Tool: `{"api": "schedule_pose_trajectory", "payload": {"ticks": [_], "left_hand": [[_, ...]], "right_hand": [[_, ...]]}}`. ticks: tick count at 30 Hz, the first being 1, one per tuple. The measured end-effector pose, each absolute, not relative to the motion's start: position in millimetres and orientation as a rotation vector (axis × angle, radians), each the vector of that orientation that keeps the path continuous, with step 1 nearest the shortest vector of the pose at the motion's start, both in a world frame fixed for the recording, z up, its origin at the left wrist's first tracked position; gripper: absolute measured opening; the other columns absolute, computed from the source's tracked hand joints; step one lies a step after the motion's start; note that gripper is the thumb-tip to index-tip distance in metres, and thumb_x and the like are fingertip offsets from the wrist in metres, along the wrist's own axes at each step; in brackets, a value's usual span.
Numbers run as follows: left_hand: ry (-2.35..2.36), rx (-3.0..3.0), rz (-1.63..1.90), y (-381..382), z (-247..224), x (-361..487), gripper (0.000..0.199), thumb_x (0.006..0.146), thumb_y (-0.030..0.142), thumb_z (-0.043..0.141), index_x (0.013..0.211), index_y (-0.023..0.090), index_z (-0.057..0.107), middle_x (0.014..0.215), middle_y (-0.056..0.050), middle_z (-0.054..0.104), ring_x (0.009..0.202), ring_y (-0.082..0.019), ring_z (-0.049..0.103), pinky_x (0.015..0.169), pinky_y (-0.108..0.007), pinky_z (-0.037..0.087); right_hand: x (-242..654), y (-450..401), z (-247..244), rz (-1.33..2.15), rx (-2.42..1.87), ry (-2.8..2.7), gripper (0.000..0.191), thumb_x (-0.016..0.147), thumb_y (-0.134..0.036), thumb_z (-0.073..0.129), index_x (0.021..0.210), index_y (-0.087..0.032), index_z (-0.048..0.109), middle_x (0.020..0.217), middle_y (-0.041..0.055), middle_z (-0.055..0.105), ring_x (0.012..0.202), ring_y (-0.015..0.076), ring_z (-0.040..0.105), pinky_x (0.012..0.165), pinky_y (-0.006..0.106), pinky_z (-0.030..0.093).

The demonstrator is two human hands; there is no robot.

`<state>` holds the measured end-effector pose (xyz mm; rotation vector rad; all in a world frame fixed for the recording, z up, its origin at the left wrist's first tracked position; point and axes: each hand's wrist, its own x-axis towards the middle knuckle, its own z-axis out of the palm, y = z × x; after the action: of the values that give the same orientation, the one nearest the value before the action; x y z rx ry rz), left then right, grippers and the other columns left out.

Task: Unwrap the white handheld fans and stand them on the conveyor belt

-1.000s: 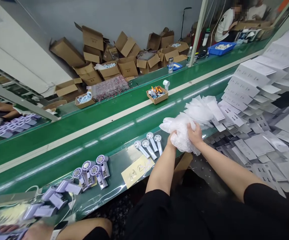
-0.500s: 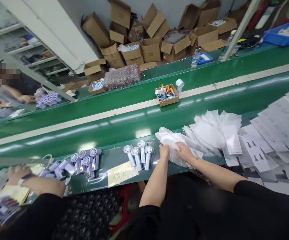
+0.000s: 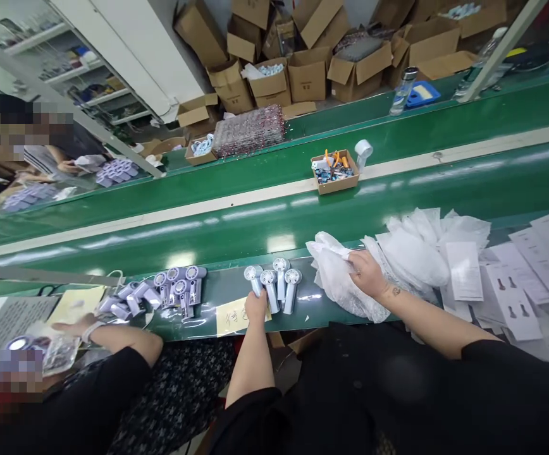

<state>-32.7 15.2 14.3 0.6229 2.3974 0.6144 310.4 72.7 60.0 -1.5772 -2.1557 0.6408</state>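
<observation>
Several light-blue handheld fans (image 3: 291,294) lie side by side on the bench edge, round heads pointing away from me. My left hand (image 3: 255,308) is closed round the lower handle of the leftmost handheld fan (image 3: 252,274), which still lies beside the others. A translucent white plastic bag (image 3: 334,287) is pinched in my right hand (image 3: 367,275), its crumpled body spread to the left and below the fingers. Beneath my left wrist is a yellow paper note (image 3: 231,318) with handwriting, partly covered by the hand.
More white bags (image 3: 412,253) and printed sheets (image 3: 511,297) are piled on the right. Purple handheld fans (image 3: 179,287) lie to the left, near a co-worker's arm (image 3: 123,341). A small carton (image 3: 338,183) of parts stands on the green conveyor (image 3: 198,237), cartons (image 3: 308,79) behind.
My left hand has let go of the plastic bag and moved left onto the leftmost blue fan. The right hand keeps the bag, now hanging wider. The view has shifted slightly left.
</observation>
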Motion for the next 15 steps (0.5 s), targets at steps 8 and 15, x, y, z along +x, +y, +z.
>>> {"api": "schedule_pose_trajectory", "payload": {"ticks": [8, 15], "left_hand": [[2.014, 0.355, 1.114, 1, 63, -14, 0.031, 0.074, 0.046, 0.046, 0.081, 0.016, 0.053, 0.067, -0.002, 0.058, 0.056, -0.013, 0.056, 0.048, -0.023, 0.042], [1.013, 0.369, 1.055, -4, 110, 121, 0.033, 0.063, 0.041, 0.071, 0.076, 0.013, 0.059, 0.060, 0.001, 0.056, 0.050, -0.007, 0.051, 0.046, -0.018, 0.039]], "right_hand": [[308, 38, 45, 1.026, -1.153, -2.679, 0.051, 0.065, -0.027, 0.067, 0.115, -0.020, 0.058, 0.134, 0.0146, 0.045, 0.130, 0.0380, 0.026, 0.103, 0.063, 0.016], [294, 45, 100, 1.916, -1.089, -1.015, 0.045, 0.081, -0.052, 0.052, 0.115, -0.022, 0.052, 0.114, 0.0105, 0.060, 0.099, 0.0221, 0.060, 0.088, 0.044, 0.047]]}}
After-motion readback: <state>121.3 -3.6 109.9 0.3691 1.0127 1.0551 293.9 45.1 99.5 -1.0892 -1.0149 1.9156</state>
